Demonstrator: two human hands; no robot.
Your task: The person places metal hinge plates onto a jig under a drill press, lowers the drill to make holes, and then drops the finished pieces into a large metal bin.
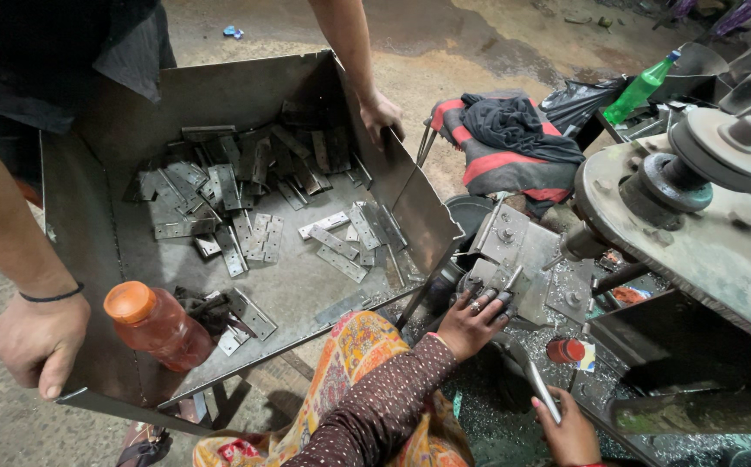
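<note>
My left hand (38, 342) is curled tight over the near left corner of the large grey sheet-metal tray (107, 233), fingers wrapped under the rim, a dark band on the wrist. My right hand (381, 117) grips the far right edge of the same tray, fingers hooked over the wall. The tray sits tilted between my arms. Inside it lie many flat grey metal hinge plates with holes (246, 203), heaped toward the far wall and scattered thinner near the middle. An orange plastic bottle with an orange cap (157, 324) lies on its side in the near corner, just beside my left hand. A seated co-worker's hand (471, 320) rests on the grey metal press fixture (518, 259) beyond the tray.
</note>
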